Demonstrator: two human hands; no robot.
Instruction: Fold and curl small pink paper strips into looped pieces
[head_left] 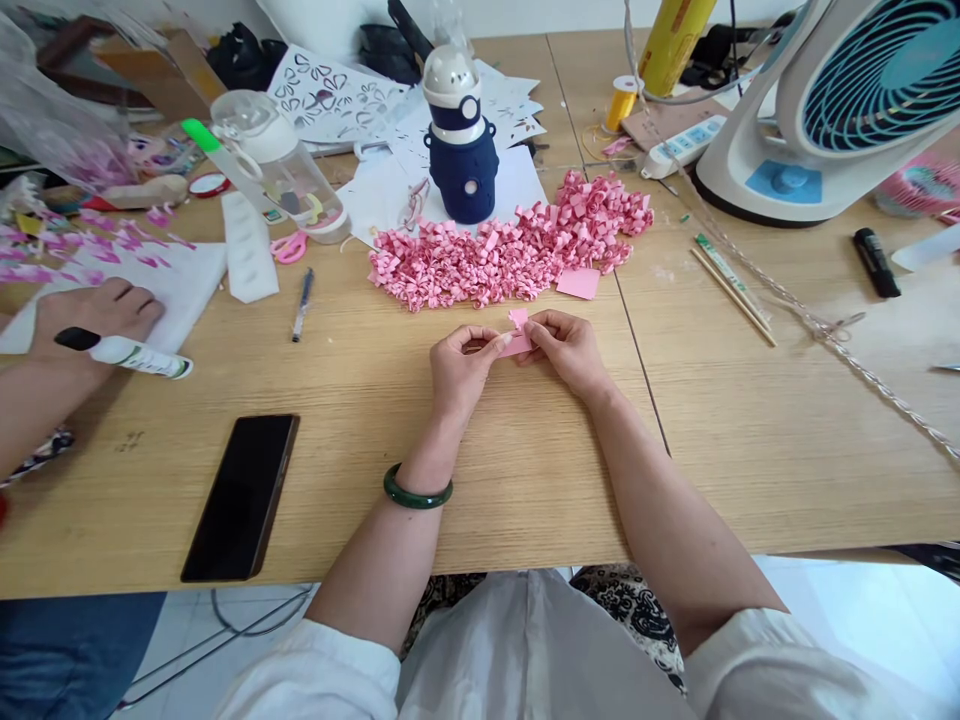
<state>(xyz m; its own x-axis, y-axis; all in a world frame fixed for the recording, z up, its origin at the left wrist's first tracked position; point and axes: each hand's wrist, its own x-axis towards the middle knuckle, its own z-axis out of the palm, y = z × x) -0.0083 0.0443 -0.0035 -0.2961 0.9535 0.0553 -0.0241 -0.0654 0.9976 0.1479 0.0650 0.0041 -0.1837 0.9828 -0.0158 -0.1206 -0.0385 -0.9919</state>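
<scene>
Between my two hands is a small piece of pink paper [515, 346], with a curled or cut bit standing up at its top. My left hand [466, 368] pinches its left side between thumb and fingers. On the right side, my right hand [562, 348] pinches it the same way. Just beyond my hands lies a long heap of small curled pink paper pieces [480, 262]. A flat pink paper square [577, 284] rests against the heap's front right edge. A green bangle [418, 488] circles my left wrist.
A phone [240, 498] and a pen [303, 305] lie to the left. Another person's hand [101, 315] rests at far left near a white glue bottle [142, 355]. A navy bottle [462, 150] stands behind the heap. A fan [795, 110] and twisted cord [817, 325] are right.
</scene>
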